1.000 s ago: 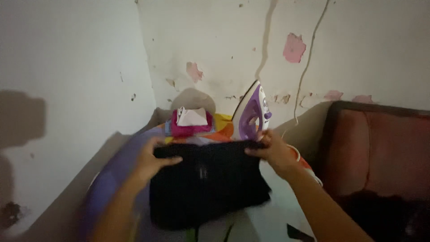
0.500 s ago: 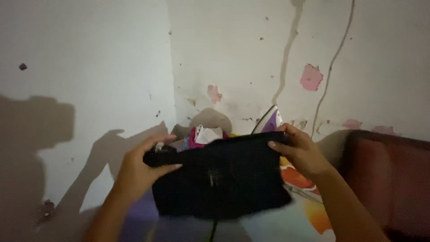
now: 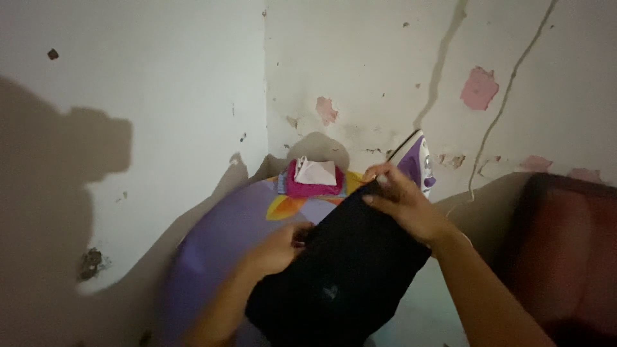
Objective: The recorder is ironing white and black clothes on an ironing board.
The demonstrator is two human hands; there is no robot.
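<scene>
1. The right hand (image 3: 402,205) pinches the upper edge of a dark, black folded cloth garment (image 3: 340,270).
2. The left hand (image 3: 276,247) is closed on the garment's left edge.
3. The garment hangs tilted over a purple ironing board with flower print (image 3: 225,225).
4. Behind it stand a purple-and-white steam iron (image 3: 418,164), upright, and a small pile of pink and white folded cloths (image 3: 312,177) near the wall corner.
</scene>
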